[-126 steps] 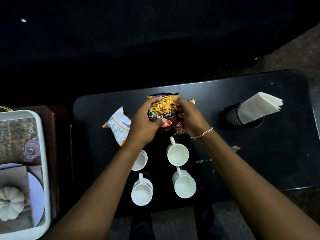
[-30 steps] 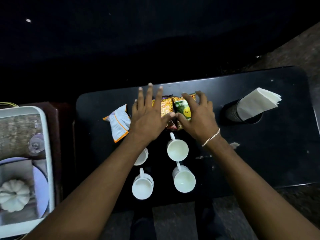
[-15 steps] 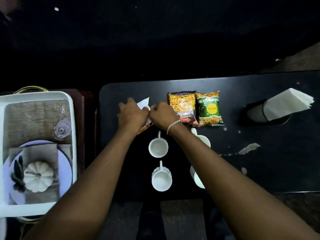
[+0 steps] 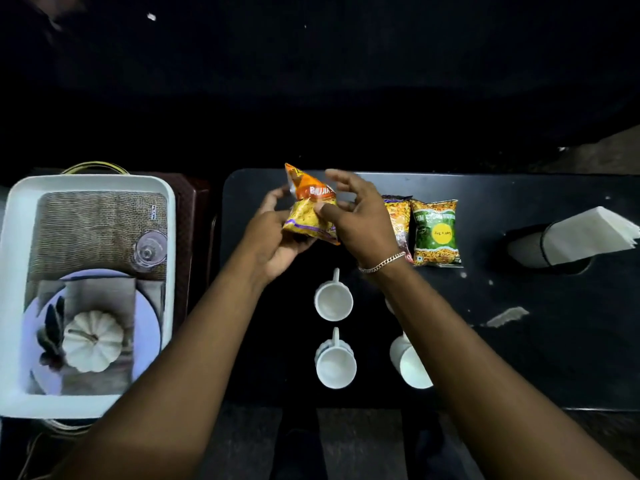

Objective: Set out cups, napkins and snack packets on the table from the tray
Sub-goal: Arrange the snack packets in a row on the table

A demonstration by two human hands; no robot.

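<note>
Both hands hold an orange and yellow snack packet [image 4: 310,209] above the black table [image 4: 519,341], near its far left corner. My left hand [image 4: 277,237] cups it from below and my right hand [image 4: 360,220] pinches its right side. Two more packets lie flat to the right: a yellow and maroon one [image 4: 398,223], partly hidden by my right hand, and a green one [image 4: 435,233]. White cups stand in front: one [image 4: 333,301] behind another [image 4: 335,367], and a third [image 4: 410,367] half hidden by my right arm. White napkins [image 4: 588,235] stick out of a dark holder [image 4: 526,247] at the right.
A white tray [image 4: 14,237] sits left of the table. It holds a woven mat [image 4: 93,230], a small glass [image 4: 149,251], a plate [image 4: 145,327] and a white pumpkin ornament [image 4: 91,341]. A pale scuff [image 4: 507,317] marks the tabletop.
Both hands left the two packets lying side by side, moved left to the orange packet, and have lifted it off the table and turned its printed front upward.
</note>
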